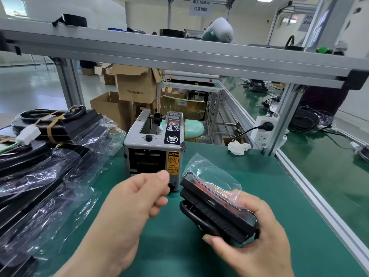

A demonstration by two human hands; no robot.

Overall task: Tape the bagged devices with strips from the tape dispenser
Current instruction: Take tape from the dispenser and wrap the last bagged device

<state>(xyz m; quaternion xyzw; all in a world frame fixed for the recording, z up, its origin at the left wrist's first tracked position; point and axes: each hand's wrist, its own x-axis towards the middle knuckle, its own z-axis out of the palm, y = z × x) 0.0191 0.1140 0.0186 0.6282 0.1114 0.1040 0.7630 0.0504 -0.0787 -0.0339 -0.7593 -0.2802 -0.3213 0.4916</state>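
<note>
Green workbench (pixel 259 186): fetching a tape strip

Left hand (pixel 139 194), fingers curled, sits at the tape dispenser (pixel 153 148) outlet (whether a clear strip is pinched, I cannot tell). To its right, the right hand (pixel 249 242) grips a bagged device (pixel 215 206). Next, probably: seal its loose flap. Other bagged devices (pixel 40 176) crowd left of the left hand.

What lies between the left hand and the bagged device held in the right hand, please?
In the head view, the gap between the left hand and the bagged device shows the black knob of the tape dispenser above bare green mat.
</note>
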